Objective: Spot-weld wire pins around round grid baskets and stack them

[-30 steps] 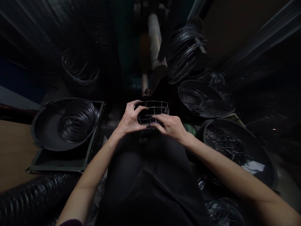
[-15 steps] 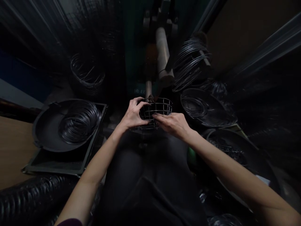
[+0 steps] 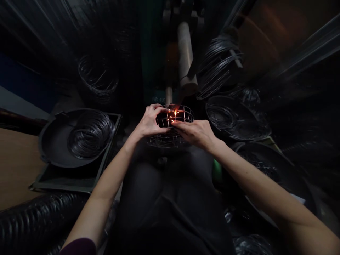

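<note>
Count: I have two bare hands at work, one wire basket (image 3: 183,117) between them, one thick machine arm (image 3: 185,49), one thinner rod (image 3: 169,95), and three shallow basins: a left basin (image 3: 53,145), an upper right basin (image 3: 247,120) and a lower right basin (image 3: 283,170). The left basin carries one coil of wire (image 3: 91,134) and sits over one open crate (image 3: 63,186).

Material: the basket is thin metal wire, a curved grid of crossing bars with a rounded rim. The machine arm is a smooth, dull cylinder; the basins are dark and round. Orange sparks (image 3: 175,112) show within the basket's outline, just below the rod.

Position: the basket lies directly between my fingertips, above my lap. My left hand (image 3: 150,122) grips its left side, thumb and forefinger spread wide. My right hand (image 3: 196,132) holds the near right side, fingers extended and nearly together. I cannot tell whether the lower wire grid (image 3: 166,141) belongs to the same basket.
</note>
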`<state>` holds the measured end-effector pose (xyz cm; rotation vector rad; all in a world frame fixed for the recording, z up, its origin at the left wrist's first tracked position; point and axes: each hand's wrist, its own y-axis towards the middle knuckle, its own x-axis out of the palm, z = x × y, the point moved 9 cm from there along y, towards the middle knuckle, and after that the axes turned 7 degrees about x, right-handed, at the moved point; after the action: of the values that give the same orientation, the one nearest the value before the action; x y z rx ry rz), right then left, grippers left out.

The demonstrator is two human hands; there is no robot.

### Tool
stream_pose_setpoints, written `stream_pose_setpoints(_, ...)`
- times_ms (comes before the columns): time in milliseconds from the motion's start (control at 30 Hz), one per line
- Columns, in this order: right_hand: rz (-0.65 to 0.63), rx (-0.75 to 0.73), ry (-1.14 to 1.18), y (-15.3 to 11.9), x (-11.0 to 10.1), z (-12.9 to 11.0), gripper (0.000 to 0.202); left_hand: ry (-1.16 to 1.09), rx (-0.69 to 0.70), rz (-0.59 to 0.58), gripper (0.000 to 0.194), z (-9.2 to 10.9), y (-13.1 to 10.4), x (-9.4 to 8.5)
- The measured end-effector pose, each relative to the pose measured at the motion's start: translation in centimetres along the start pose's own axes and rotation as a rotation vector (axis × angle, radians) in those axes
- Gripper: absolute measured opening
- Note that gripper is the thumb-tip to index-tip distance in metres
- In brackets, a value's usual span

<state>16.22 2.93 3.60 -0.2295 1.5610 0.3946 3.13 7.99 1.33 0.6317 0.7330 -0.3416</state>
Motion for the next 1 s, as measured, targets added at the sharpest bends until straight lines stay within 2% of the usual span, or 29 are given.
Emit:
stream_pose_setpoints(100, 0.053, 0.054, 0.079, -0.5, -0.1, 0.5, 0.033, -0.001, 0.0, 0.012, 0.067, 0.0, 0.1, -0.2)
stream_pose_setpoints(200, 0.169, 0.138, 0.133, -0.9, -0.3, 1.3, 0.026, -0.012, -0.017, 0.025, 0.067, -0.3, 0.4, -0.4)
stream_pose_setpoints(300, 0.26, 0.203, 0.178, -0.4, -0.3, 2.4, 0.019, -0.016, -0.039, 0.037, 0.069, -0.9, 1.2, -0.6)
stream_pose_setpoints(400, 0.307, 0.201, 0.267, 0.5, -0.3, 3.1, 0.016, -0.012, -0.051, 0.036, 0.071, -1.6, 2.1, -0.6)
stream_pose_setpoints(600, 0.355, 0.243, 0.391, 1.4, -0.1, 4.8, 0.015, -0.014, -0.028, 0.015, 0.073, -2.2, 3.2, -0.8)
stream_pose_setpoints(767, 0.325, 0.341, 0.376, 3.7, 0.3, 6.0, 0.02, -0.003, -0.058, 0.013, 0.076, -4.4, 5.8, -1.2)
stream_pose_setpoints(867, 0.294, 0.382, 0.375, 3.8, 0.2, 6.3, 0.023, -0.061, -0.029, -0.021, 0.076, -4.5, 6.9, -1.1)
stream_pose_setpoints(933, 0.289, 0.396, 0.401, 2.2, -0.1, 8.1, 0.026, -0.127, -0.022, -0.014, 0.089, -4.0, 6.5, -1.3)
stream_pose_setpoints(1000, 0.302, 0.456, 0.413, -1.3, -0.1, 12.5, 0.03, -0.188, -0.065, 0.014, 0.118, -4.9, 5.5, -1.6)
